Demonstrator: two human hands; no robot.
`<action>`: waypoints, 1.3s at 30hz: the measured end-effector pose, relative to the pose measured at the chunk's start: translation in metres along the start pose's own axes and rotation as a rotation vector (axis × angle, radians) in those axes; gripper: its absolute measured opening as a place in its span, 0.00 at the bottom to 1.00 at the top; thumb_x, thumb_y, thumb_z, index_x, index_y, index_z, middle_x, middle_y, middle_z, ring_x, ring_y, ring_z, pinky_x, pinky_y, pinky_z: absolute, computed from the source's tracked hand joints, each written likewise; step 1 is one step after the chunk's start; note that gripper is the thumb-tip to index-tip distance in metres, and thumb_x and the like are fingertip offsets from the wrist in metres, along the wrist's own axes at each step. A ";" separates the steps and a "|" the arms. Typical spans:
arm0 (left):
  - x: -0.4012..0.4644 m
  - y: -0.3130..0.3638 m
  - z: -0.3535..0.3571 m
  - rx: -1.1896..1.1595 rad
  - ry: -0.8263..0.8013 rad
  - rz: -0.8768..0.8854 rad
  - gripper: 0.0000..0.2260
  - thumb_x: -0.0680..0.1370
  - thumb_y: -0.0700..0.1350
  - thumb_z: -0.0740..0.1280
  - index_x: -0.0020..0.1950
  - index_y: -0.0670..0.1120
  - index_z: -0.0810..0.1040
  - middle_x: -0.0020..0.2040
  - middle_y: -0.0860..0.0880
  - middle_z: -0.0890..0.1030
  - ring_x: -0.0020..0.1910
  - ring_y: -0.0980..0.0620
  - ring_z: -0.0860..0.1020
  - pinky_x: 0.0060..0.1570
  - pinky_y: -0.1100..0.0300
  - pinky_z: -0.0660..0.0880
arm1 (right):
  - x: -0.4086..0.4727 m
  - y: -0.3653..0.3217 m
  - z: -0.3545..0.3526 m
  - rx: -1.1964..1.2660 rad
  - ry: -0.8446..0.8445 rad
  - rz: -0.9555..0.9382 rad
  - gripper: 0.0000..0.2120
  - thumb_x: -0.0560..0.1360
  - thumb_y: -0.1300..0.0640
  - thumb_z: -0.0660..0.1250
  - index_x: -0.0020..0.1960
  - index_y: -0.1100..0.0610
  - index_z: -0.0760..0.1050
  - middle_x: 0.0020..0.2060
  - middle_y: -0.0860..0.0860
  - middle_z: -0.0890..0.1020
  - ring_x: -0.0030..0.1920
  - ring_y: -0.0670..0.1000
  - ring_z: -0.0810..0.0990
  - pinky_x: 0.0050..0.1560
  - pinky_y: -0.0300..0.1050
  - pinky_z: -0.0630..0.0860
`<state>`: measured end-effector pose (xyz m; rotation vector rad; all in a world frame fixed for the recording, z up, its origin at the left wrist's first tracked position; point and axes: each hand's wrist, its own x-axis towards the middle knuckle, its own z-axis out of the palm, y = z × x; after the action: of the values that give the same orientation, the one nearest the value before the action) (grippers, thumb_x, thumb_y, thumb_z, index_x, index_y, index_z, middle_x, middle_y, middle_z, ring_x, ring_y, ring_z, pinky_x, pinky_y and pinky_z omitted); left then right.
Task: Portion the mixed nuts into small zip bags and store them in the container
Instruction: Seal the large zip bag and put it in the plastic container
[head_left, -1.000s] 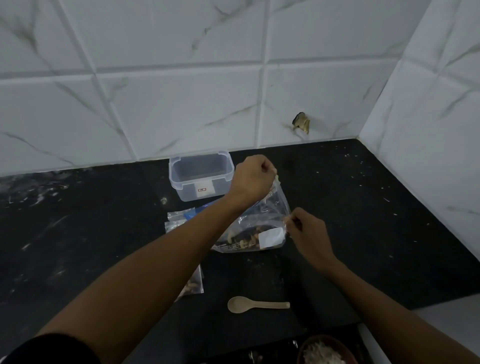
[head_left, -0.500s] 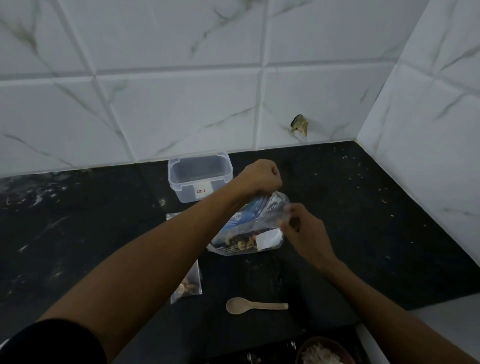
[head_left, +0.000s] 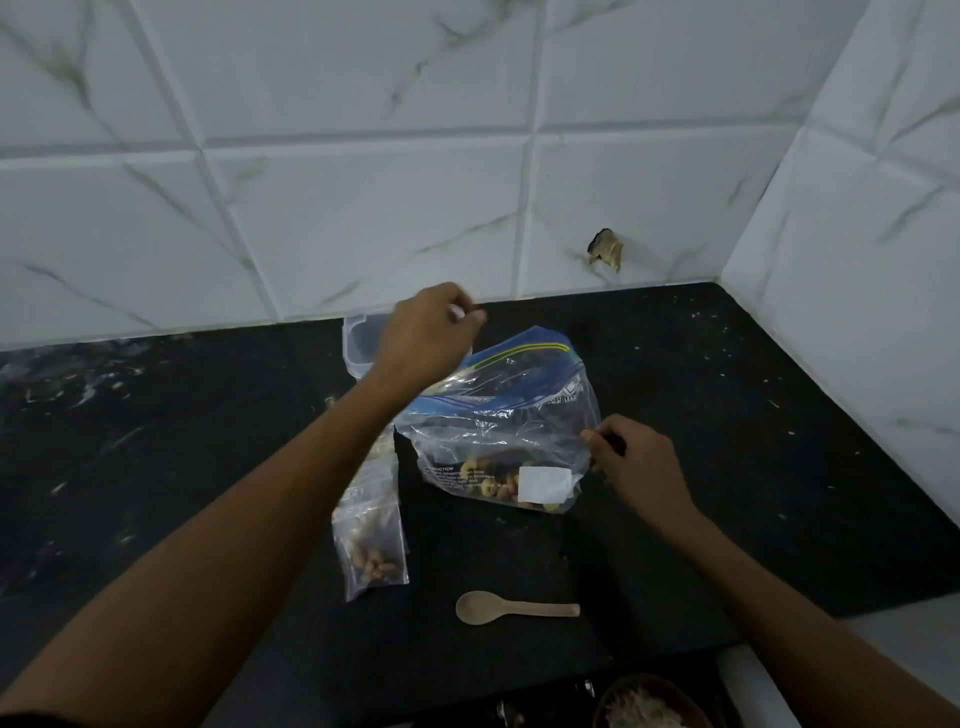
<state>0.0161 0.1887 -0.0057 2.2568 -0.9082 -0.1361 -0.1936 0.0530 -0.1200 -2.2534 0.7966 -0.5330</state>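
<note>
A: What is seen around the big bag (head_left: 498, 415)?
B: It lies on the counter (head_left: 156, 441), nuts pooled at its bottom. Its right edge is pinched by the right hand (head_left: 636, 462).

A: And the left hand (head_left: 423, 332)?
B: Held above the bag's zip, fingers curled together, nothing visibly gripped. The container (head_left: 358, 345) is half hidden behind it. A small bag (head_left: 371, 540) lies left of the big bag, a spoon (head_left: 514, 607) nearer the camera.

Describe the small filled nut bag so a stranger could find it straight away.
Start at the black countertop below the white tiled wall. The small zip bag lies flat under the left forearm, left of the wooden spoon. Unlike the large blue-topped bag beside it, it is narrow, plain and clear, with brown nuts at its near end.
</note>
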 end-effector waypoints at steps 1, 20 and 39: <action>-0.001 -0.019 -0.005 0.075 -0.011 -0.049 0.11 0.79 0.51 0.65 0.51 0.45 0.81 0.46 0.47 0.82 0.45 0.48 0.79 0.47 0.57 0.74 | 0.000 -0.001 -0.001 0.006 -0.012 0.006 0.10 0.77 0.53 0.67 0.38 0.55 0.74 0.31 0.49 0.80 0.33 0.47 0.79 0.34 0.39 0.72; -0.020 -0.096 0.006 -0.683 -0.233 -0.821 0.09 0.79 0.45 0.68 0.54 0.42 0.76 0.47 0.44 0.80 0.43 0.50 0.77 0.47 0.55 0.76 | 0.020 -0.029 -0.010 0.330 -0.317 0.174 0.13 0.73 0.56 0.71 0.57 0.50 0.76 0.50 0.48 0.83 0.52 0.51 0.83 0.54 0.51 0.80; -0.061 -0.090 0.017 -1.150 -0.064 -0.516 0.08 0.80 0.38 0.62 0.56 0.41 0.79 0.47 0.43 0.83 0.44 0.50 0.80 0.45 0.56 0.77 | 0.061 -0.174 0.055 -0.711 -0.342 -0.519 0.15 0.77 0.45 0.64 0.58 0.53 0.76 0.51 0.52 0.82 0.51 0.52 0.78 0.57 0.49 0.69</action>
<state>0.0164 0.2655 -0.0849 1.3231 -0.1210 -0.7499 -0.0498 0.1389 -0.0248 -3.1228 0.2199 -0.0617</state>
